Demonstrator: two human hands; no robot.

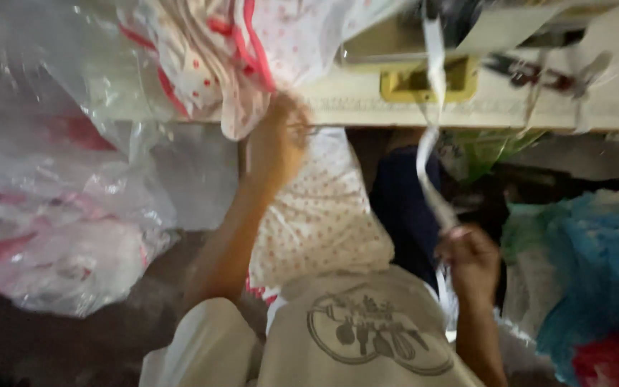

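Nearest the camera, the right hand (471, 254) was closed around a white strip (430, 143) that ran taut up to the sewing table (610, 100) above it. Farther off, the left hand (275, 143) gripped the dotted white fabric (317, 208) at the table edge, cloth hanging below the hand. Judged best: keep the strip tensioned and feed the cloth flat. Plastic bags (59, 236) lay beyond the left hand.

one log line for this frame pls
left hand: grips dotted fabric at table edge | right hand: holds white strip | clear plastic bags at left
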